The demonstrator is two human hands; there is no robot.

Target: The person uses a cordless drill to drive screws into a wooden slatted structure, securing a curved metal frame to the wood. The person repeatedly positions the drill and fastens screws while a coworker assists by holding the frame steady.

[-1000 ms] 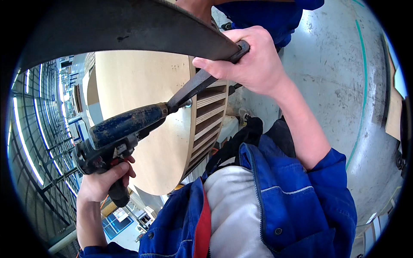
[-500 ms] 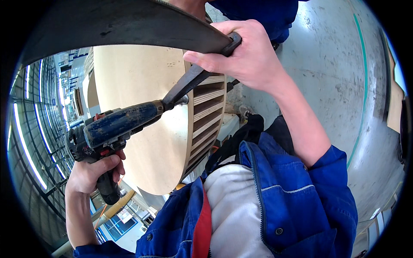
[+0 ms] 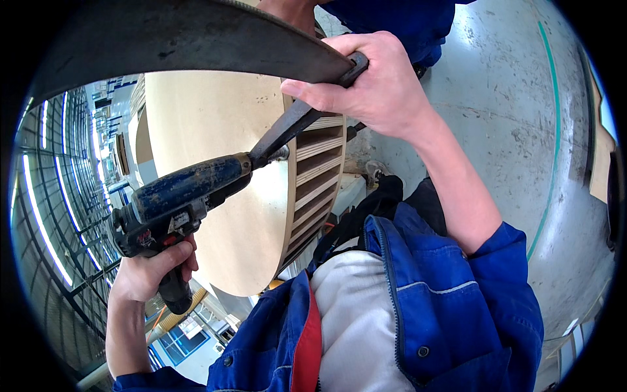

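Note:
My right hand (image 3: 372,85) is closed round the dark metal jaw (image 3: 287,127) of a bar clamp, where it meets the wide flat bar (image 3: 183,42). The clamp's worn blue handle (image 3: 189,186) slants down to the left, with its threaded screw (image 3: 281,153) against the edge of a curved plywood piece (image 3: 222,222). My left hand (image 3: 157,264) is wrapped round the grip of a black-and-red cordless drill (image 3: 140,238), just behind the blue handle. The handle hides the drill's front end, so I cannot tell whether they touch.
Plywood ribs (image 3: 317,176) with gaps line the piece's side. At the top, a co-worker's arm (image 3: 297,14) and blue clothing (image 3: 398,26) are close to my right hand. Grey floor (image 3: 496,130) with a green line lies at right, and a ribbed hose (image 3: 170,321) at lower left.
My left hand and the drill have shifted slightly right and down, and the blue handle has tilted a little with them. My right hand keeps its grip on the clamp.

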